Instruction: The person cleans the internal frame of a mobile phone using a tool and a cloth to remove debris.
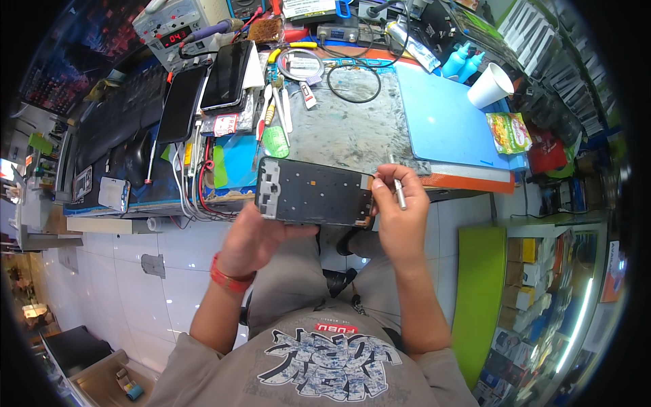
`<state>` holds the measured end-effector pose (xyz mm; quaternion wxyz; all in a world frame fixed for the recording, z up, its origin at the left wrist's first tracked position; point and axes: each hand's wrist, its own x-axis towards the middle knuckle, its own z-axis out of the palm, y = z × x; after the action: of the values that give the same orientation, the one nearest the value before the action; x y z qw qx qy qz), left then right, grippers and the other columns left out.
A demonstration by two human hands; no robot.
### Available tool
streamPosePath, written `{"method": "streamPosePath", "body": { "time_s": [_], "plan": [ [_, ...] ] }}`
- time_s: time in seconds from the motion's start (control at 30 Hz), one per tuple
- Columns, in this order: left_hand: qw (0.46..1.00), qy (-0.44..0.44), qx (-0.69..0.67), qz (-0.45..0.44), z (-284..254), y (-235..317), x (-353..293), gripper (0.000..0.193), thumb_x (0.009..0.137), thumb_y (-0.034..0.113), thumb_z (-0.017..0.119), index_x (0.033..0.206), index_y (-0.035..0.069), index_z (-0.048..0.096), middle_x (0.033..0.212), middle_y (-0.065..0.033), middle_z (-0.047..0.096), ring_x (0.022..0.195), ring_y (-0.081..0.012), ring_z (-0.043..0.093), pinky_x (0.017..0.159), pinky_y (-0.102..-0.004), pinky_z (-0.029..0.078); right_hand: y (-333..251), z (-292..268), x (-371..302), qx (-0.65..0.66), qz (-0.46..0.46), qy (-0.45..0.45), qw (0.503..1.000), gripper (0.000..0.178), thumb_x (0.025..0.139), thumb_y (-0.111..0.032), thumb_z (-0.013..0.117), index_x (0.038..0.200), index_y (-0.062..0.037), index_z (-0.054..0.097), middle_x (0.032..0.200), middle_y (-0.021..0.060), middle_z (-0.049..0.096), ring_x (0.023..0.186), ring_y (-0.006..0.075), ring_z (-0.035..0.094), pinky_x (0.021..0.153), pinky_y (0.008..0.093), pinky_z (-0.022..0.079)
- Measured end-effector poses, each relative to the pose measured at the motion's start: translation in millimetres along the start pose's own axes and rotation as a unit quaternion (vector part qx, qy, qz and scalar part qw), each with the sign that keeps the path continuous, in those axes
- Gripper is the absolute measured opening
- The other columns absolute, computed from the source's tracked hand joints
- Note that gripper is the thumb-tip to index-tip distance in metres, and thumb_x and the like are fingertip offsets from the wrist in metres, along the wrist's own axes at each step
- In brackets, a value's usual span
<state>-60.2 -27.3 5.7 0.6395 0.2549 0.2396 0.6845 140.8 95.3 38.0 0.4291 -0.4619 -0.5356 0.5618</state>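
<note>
A dark phone mid-frame [315, 193], its bare inner side facing up, is held level just off the bench's front edge. Its left end and near edge rest in my left hand [252, 237], fingers stretched beneath and thumb at the corner. At the other end, my right hand [400, 210] has its thumb and forefinger pinched at the frame's edge, near copper-coloured strips. A slim silver pen-like tool [400, 195] is tucked between the fingers of that hand; its exact kind is hard to make out.
Two phones [182, 105] [227, 76] lie at the back left beside tweezers and brushes [277, 112]. A grey stained work mat [332, 129] covers the middle. Right of it are a blue sheet [444, 115], a white paper cup [489, 86] and blue bottles [456, 61]. A power supply [173, 30] stands behind.
</note>
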Motion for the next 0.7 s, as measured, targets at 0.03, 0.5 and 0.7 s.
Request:
{"method": "streamPosePath", "body": {
  "time_s": [0.03,0.5,0.7],
  "plan": [
    [0.997,0.038,0.043,0.050,13.9,-11.5,2.9,0.052,0.108,0.037,0.050,0.147,0.002,0.045,0.141,-0.0137,0.059,0.124,-0.0307,0.063,0.099,-0.0518,0.055,6.5,3.8,-1.2,0.000,-0.009,0.012,1.000,0.013,0.098,-0.004,0.062,0.110,0.0010,0.064,0.101,0.0038,0.066,0.091,0.0091,0.059,0.081,0.0254,0.049],
    [0.932,0.332,0.142,-0.026,45.7,-38.8,37.3,0.031,0.098,0.019,0.066,0.122,-0.001,0.061,0.108,-0.0107,0.071,0.091,-0.0187,0.073,0.065,-0.0339,0.064,23.4,-37.7,-27.0,-0.160,-0.273,-0.067,0.946,0.024,0.093,-0.002,0.066,0.116,0.0033,0.069,0.095,0.0188,0.073,0.082,0.0257,0.071,0.073,0.0346,0.056],
    [0.924,0.352,0.147,-0.008,44.5,-45.6,36.4,0.028,0.098,0.019,0.066,0.119,0.000,0.062,0.107,-0.0102,0.070,0.086,-0.0177,0.073,0.063,-0.0320,0.064,29.2,-34.9,-25.9,-0.207,-0.335,-0.071,0.917,0.019,0.086,0.002,0.069,0.105,0.0029,0.069,0.094,0.0186,0.074,0.079,0.0287,0.071,0.072,0.0360,0.056]
  ]
}}
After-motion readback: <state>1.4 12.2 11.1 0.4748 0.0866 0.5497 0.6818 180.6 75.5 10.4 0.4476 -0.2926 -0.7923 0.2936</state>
